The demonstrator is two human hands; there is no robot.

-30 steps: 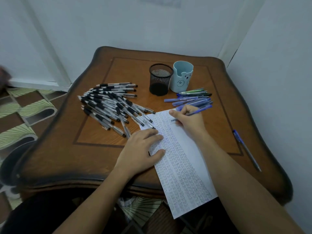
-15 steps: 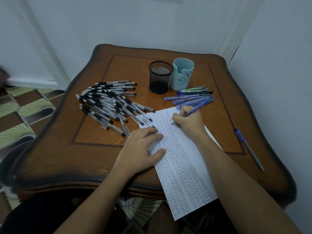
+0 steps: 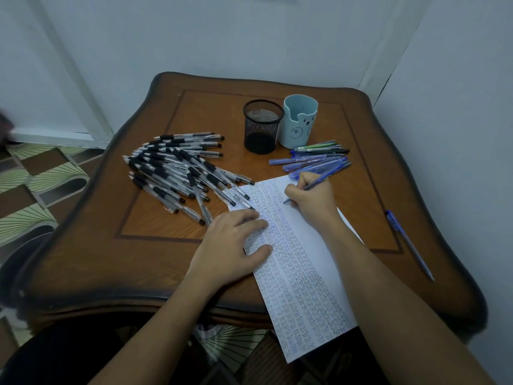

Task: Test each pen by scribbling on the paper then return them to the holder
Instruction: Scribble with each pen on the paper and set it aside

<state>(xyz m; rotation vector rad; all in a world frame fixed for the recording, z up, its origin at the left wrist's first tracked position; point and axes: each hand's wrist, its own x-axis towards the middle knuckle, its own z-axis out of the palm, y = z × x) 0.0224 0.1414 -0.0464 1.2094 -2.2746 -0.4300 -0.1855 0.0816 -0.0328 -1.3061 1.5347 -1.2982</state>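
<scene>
Scribbling now: the right hand (image 3: pixel 313 197) grips a blue pen (image 3: pixel 316 182) in a writing pinch. Its tip is down on the paper (image 3: pixel 305 273) near the far end, just right of the filled columns.
Change over the last second: the pen has swung from a flatter lie to a steeper writing angle, while the tip sits at almost the same spot.
Meaning for the task: this pen's test looks under way rather than finished, and it has not yet gone to a holder.
Left hand: the left hand (image 3: pixel 230 245) lies palm down with straight, spread fingers on the paper's left edge, pinning it. It holds nothing and has stayed put.
Paper: it lies slantwise on the table (image 3: pixel 138 259) with its near end hanging over the front edge, and most of it is covered in rows of small marks.
Holders: the mesh holder (image 3: pixel 262 126) and the bear holder (image 3: pixel 299 126) stand side by side at the far middle, and no pen sticks out of either.
Waiting pens: a heap of black-grip pens (image 3: pixel 177 170) lies left of the paper, some reaching its far corner. The loose blue pens (image 3: pixel 313 159) lie just beyond the right hand. A stray blue pen (image 3: pixel 408 243) lies well apart near the right edge.
Progress: early, I judge, with nearly every pen still out on the table.
</scene>
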